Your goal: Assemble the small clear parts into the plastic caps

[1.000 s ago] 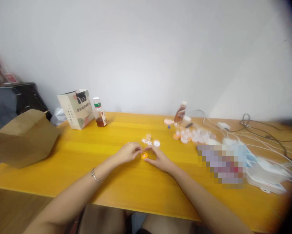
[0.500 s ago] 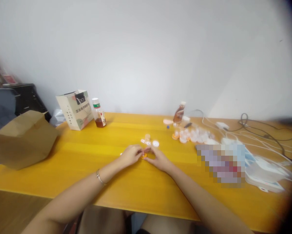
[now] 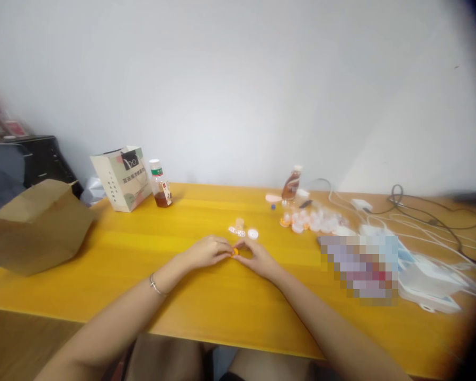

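Note:
My left hand and my right hand meet fingertip to fingertip on the yellow table. Both pinch a small orange cap-like piece between them, which is mostly covered by the fingers. A bracelet sits on my left wrist. Just beyond the hands lie a small clear cup, a white round lid and a small spotted white piece.
A cluster of small clear cups and a brown bottle stand at the back right, with cables and white adapters beyond. A paper gift bag, a drink bottle and a brown paper bag are on the left.
The fingers of both hands have closed in over the orange piece, which showed fully a second ago and is now mostly hidden. The hands stay in the same spot.

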